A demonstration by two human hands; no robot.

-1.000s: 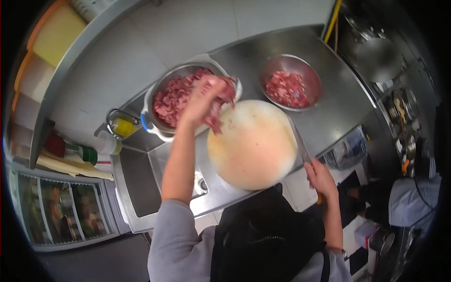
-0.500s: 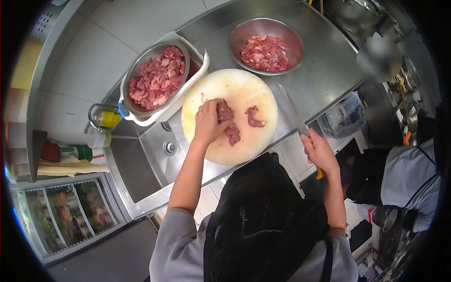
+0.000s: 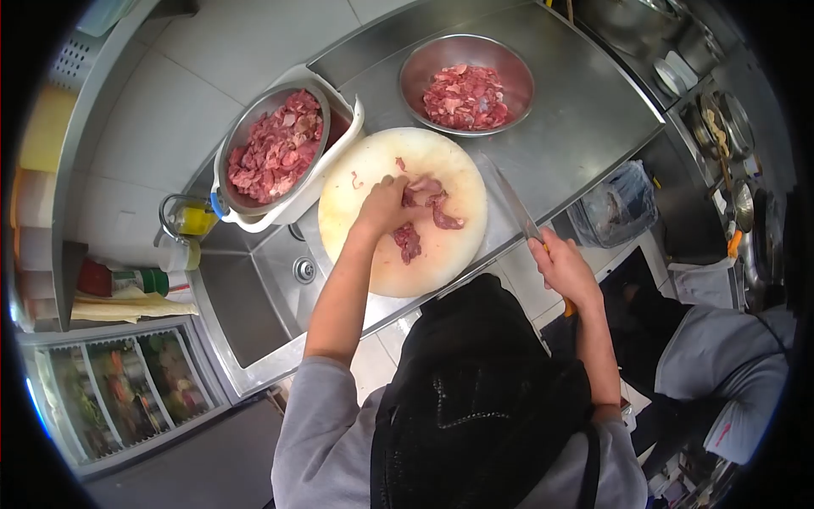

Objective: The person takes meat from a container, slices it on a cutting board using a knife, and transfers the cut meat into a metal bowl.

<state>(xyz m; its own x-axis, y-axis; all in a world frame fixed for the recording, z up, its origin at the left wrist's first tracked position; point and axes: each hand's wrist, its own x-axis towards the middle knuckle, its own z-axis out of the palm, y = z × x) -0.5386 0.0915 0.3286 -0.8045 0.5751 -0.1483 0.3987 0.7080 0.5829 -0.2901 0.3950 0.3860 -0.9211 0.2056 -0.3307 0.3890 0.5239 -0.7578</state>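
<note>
A round white cutting board (image 3: 449, 254) lies in front of me, with pieces of raw meat (image 3: 408, 243) on it. My left hand (image 3: 384, 206) is over the board with its fingers closed on a piece of meat near the middle. Just right of those fingers, a curved meat strip (image 3: 444, 217) touches or nearly touches the piece they hold. Beyond the board's right edge, my right hand (image 3: 563, 270) grips the orange handle of a long knife (image 3: 515, 196). Its blade points up and away, above the steel counter and clear of the meat.
Cut meat fills a metal bowl (image 3: 519, 78) behind the board and another metal bowl (image 3: 222, 161) tilted in a white tub (image 3: 348, 136). A steel sink (image 3: 246, 297) is at left. A co-worker (image 3: 721, 348) stands at right near a lined bin (image 3: 615, 204).
My left hand has moved a piece of meat up and right, toward the curved strip. My right hand and the knife have shifted slightly. The co-worker at right has bent or moved lower.
</note>
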